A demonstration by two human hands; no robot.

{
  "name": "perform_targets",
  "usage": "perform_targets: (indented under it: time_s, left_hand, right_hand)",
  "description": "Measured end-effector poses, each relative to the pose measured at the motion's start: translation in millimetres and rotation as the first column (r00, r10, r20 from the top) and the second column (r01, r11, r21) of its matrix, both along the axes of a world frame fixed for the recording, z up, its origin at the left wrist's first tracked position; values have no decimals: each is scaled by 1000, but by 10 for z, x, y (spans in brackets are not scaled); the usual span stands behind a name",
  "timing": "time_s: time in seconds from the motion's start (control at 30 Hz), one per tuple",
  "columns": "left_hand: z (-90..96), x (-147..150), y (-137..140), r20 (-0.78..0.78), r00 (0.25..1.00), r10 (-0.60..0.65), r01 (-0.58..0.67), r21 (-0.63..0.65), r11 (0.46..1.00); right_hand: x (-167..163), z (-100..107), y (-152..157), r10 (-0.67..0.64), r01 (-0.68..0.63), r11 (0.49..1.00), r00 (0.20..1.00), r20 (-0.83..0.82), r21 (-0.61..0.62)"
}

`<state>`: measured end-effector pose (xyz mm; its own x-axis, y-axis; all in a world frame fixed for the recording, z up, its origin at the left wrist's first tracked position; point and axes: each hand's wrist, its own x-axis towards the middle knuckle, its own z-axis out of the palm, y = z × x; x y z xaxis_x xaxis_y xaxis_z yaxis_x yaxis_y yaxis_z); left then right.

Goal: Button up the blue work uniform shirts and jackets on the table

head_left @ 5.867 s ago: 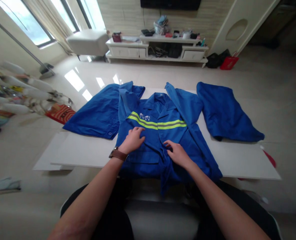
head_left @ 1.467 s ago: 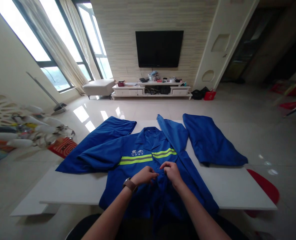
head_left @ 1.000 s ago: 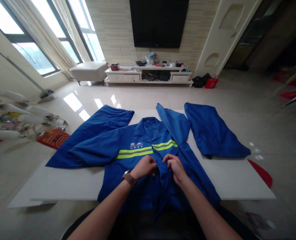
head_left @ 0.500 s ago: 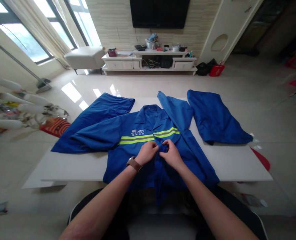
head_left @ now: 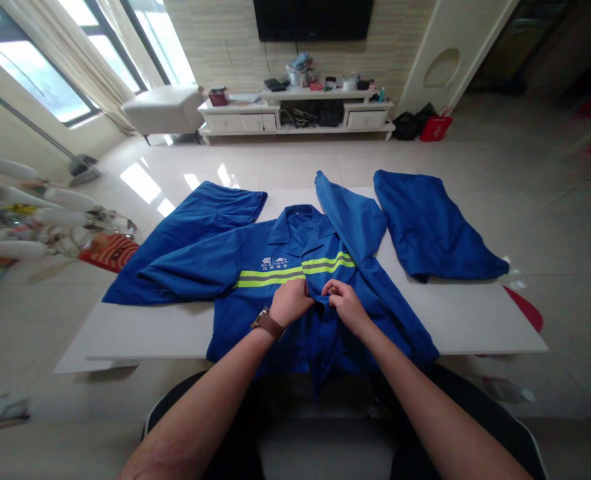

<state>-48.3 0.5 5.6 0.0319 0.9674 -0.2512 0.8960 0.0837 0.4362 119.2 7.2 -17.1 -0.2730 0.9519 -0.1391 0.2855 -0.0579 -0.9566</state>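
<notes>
A blue work jacket (head_left: 255,313) with yellow-and-grey reflective stripes lies front up on the white table (head_left: 475,320), collar pointing away from me. My left hand (head_left: 291,301), a watch on its wrist, is closed on the jacket's front edge just below the stripe. Close beside it, my right hand (head_left: 344,303) pinches the same front opening with curled fingers. Any button between the fingers is hidden. The jacket's lower hem hangs over the near table edge. One sleeve (head_left: 195,270) stretches left, and the other sleeve (head_left: 352,217) is folded up toward the back.
Folded blue cloth (head_left: 430,223) lies at the table's right, and another blue garment (head_left: 200,210) lies at the left under the sleeve. Thread cones (head_left: 60,217) stand at far left. A red stool (head_left: 525,308) shows past the right edge. A TV cabinet (head_left: 240,122) stands beyond.
My left hand has shifted slightly left along the placket, and the fabric between my hands is now spread more open. My right hand's fingers have moved a little. The view has tilted slightly.
</notes>
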Motion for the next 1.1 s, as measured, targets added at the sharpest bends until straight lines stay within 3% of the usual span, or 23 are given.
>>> perform_targets:
  time_s: [0.17, 0.23, 0.4, 0.57, 0.7, 0.87, 1.1]
  left_hand:
    - [5, -52, -1, 67, 995, -69, 66, 48, 997]
    - [27, -77, -22, 76, 991, -113, 107, 86, 991]
    - [110, -128, -62, 74, 973, -219, 203, 175, 963]
    - [189, -145, -71, 32, 962, -270, 261, 168, 951]
    - [219, -131, -77, -23, 954, -298, 297, 155, 942]
    - [209, -98, -79, -101, 940, -326, 339, 156, 928]
    - [159, -56, -108, -164, 925, -344, 365, 121, 923]
  right_hand:
    - [-29, 96, -121, -11, -67, 982, 914, 405, 179]
    - [-32, 104, -147, -21, -88, 972, 890, 456, 217]
    - [-2, 42, -119, 48, -131, 964, 941, 334, 233]
    - [-3, -59, -68, 88, -118, 978, 981, 172, 174]
    - [-47, -117, -67, -1, -35, 980, 984, 180, 197]
    - [-55, -156, -47, -139, 41, 913, 966, 217, 405]
    - [-69, -219, -47, -38, -45, 922, 978, 204, 384]
